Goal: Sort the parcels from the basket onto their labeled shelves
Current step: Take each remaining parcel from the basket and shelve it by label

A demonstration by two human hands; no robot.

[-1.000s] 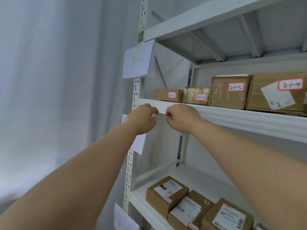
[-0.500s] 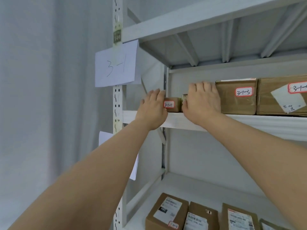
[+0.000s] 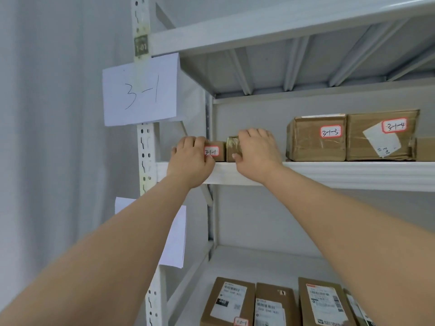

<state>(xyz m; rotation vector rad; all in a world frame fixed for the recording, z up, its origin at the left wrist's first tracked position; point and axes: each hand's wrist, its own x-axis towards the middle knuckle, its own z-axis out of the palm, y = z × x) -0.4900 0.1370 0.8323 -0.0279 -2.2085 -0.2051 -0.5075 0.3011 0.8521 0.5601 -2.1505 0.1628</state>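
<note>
shelf: the shelf (image 3: 341, 171) signed "3-1" (image 3: 141, 90) is being worked at; the paper sign is taped to the upright at 10 o'clock from the hands.
left hand: the left hand (image 3: 190, 161) is curled round the left end of the small parcel 3-1-1 (image 3: 215, 151); its fingers (image 3: 195, 143) are wrapped over the top edge, so the parcel is gripped.
right hand: the right hand (image 3: 256, 154) is laid over the tape-wrapped parcel (image 3: 233, 147) just beside 3-1-1, at its 3 o'clock; fingers bent over the top, thumb on the front face, so it is gripped too.
row: parcel 3-1-3 (image 3: 316, 137) and parcel 3-1-4 (image 3: 381, 135) are seated at 3 o'clock of the hands, touching each other, a gap left before the wrapped one.
lower shelf: the lower shelf (image 3: 235, 262) at 6 o'clock is already loaded with a row of labelled boxes (image 3: 275, 304).
progress: judged well advanced; four slots on 3-1 are filled, the two leftmost apparently being squared up.
remaining: cannot be told; the basket is not in view.
</note>
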